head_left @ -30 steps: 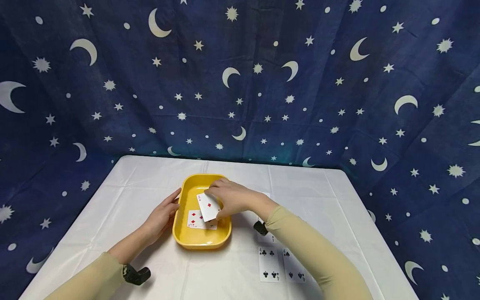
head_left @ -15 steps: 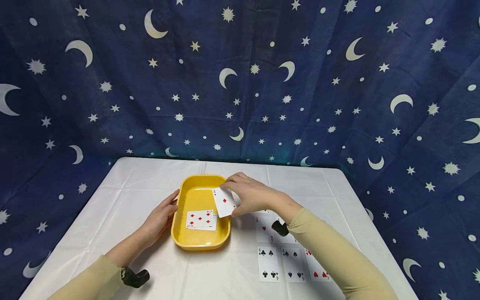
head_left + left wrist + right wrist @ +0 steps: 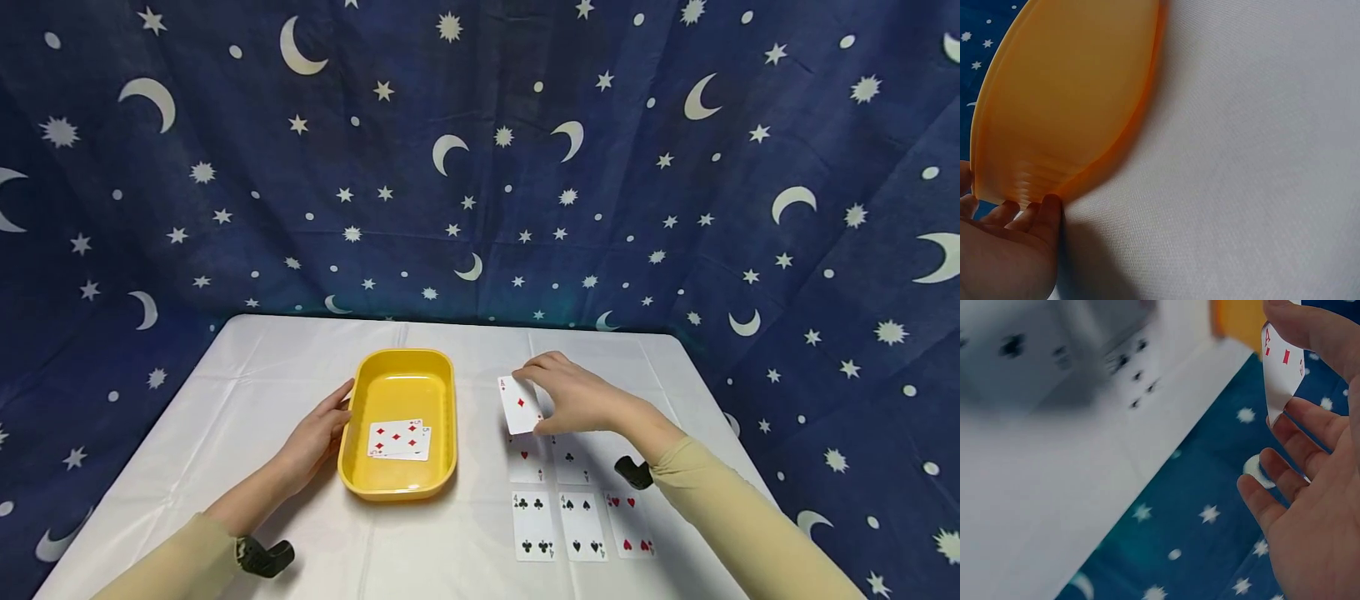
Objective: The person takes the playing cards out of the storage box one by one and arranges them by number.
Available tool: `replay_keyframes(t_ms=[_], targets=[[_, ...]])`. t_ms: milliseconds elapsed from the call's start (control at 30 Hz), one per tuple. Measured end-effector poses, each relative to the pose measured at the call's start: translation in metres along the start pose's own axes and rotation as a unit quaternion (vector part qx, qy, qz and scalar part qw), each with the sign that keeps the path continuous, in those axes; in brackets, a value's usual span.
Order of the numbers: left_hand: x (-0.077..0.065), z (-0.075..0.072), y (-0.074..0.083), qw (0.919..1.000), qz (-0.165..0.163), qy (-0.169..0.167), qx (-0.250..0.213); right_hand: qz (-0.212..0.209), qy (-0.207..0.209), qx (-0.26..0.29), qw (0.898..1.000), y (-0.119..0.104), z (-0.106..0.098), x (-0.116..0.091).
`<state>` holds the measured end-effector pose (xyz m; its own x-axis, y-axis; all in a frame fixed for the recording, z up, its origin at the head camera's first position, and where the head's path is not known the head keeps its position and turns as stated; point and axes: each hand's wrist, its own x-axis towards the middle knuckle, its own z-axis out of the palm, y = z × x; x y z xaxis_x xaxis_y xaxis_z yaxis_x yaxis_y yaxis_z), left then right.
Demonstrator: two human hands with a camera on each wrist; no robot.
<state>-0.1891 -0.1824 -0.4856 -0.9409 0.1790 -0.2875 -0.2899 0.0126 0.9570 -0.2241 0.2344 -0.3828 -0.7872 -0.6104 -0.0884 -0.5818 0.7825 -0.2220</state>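
Observation:
My right hand [image 3: 573,396] pinches the ace of diamonds [image 3: 521,403] between thumb and fingertips above the table, to the right of the yellow tray [image 3: 452,392]. In the right wrist view, the ace [image 3: 1283,369] bends slightly between thumb and fingers. My left hand [image 3: 315,437] rests against the tray's left side; in the left wrist view its fingertips touch the tray's wall [image 3: 1066,144]. Inside the tray, a five of diamonds [image 3: 393,437] overlaps another card. Below the held ace lie an ace of hearts [image 3: 525,463] and an ace of clubs [image 3: 572,463].
Nearer to me, a four of clubs [image 3: 533,525], a four of spades [image 3: 582,527] and a four of hearts [image 3: 630,527] lie in a row. A clubs card [image 3: 1138,375] shows in the right wrist view. A starry blue cloth [image 3: 480,167] hangs behind the white table [image 3: 247,400].
My right hand has lifted the ace of diamonds out of the tray and carried it right, over the laid-out cards. My left hand has stayed at the tray.

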Motion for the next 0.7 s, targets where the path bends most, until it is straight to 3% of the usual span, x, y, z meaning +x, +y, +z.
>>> replay_keyframes(t_ms=[367, 700], targets=[[0.002, 0.001, 0.0, 0.9998, -0.007, 0.005, 0.017, 0.048, 0.001, 0.016, 0.999, 0.037, 0.017, -0.047], [0.0, 0.001, 0.005, 1.0, -0.007, -0.003, -0.002, 0.072, 0.011, 0.024, 0.997, 0.06, 0.035, -0.082]])
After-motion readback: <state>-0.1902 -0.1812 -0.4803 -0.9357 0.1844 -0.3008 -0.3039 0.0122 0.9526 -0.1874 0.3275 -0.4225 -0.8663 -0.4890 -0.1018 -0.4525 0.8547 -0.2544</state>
